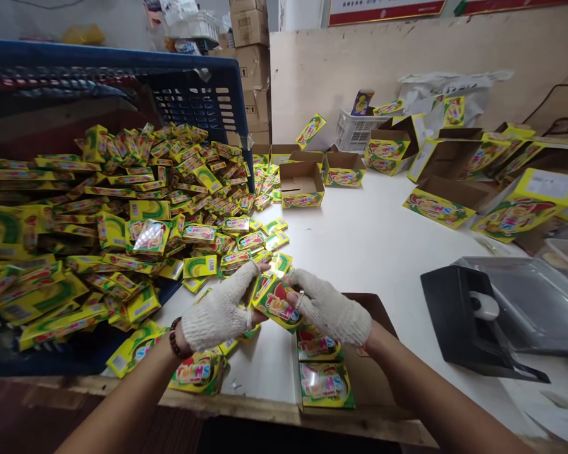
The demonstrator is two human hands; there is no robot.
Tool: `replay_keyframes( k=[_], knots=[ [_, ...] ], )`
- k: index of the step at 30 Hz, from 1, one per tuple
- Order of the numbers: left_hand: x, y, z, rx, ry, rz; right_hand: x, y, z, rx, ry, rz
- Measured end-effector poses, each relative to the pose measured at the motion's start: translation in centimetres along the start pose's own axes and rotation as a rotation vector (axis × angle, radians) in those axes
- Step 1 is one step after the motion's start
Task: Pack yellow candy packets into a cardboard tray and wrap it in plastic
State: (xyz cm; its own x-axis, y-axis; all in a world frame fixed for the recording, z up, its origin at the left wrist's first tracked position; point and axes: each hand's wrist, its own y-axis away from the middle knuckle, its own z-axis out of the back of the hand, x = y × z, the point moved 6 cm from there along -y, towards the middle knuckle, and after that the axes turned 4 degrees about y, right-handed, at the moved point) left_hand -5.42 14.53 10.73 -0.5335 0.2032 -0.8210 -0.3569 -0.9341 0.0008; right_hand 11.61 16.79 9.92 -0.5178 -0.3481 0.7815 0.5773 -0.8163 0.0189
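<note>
My left hand [218, 309] and my right hand [329, 309] wear white fingerless knit gloves and together grip a yellow-green printed packet [277, 304] above the white table [373, 252]. The packet tilts between them, with colourful lettering on its face. A large heap of similar yellow packets [123, 214] lies left of my left hand, some touching its side. Below my right hand, an open brown cardboard box [360, 359] holds packets [324, 384] lying in it. Another loose packet [199, 372] lies under my left wrist.
A blue plastic crate [194, 88] stands behind the heap. Open printed cartons [300, 186] stand along the table's far side. A black tape dispenser [468, 315] sits at right, beside a grey tray [530, 302]. Stacked brown cartons [250, 69] rise at the back.
</note>
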Motion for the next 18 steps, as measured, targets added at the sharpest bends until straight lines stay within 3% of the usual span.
replay_keyframes(
  k=[4,10,13,16,18],
  knots=[
    [-1.2,0.8,-1.6,0.016,0.121,0.031,0.3,0.8,0.8,0.037,0.169,-0.008],
    [-1.3,-0.3,-6.5,-0.071,0.197,0.026,-0.2,3.6,1.3,0.002,0.205,0.053],
    [-2.5,-0.4,-7.7,-0.136,0.246,-0.037,-1.2,5.4,2.3,0.12,0.289,-0.027],
    [-4.0,0.4,-8.4,-0.203,0.005,-0.091,-2.8,7.3,4.1,0.262,0.398,-0.131],
    [-5.0,1.1,-10.8,-0.014,-0.233,-0.198,-4.1,8.2,4.9,0.33,0.463,-0.19]
  ],
)
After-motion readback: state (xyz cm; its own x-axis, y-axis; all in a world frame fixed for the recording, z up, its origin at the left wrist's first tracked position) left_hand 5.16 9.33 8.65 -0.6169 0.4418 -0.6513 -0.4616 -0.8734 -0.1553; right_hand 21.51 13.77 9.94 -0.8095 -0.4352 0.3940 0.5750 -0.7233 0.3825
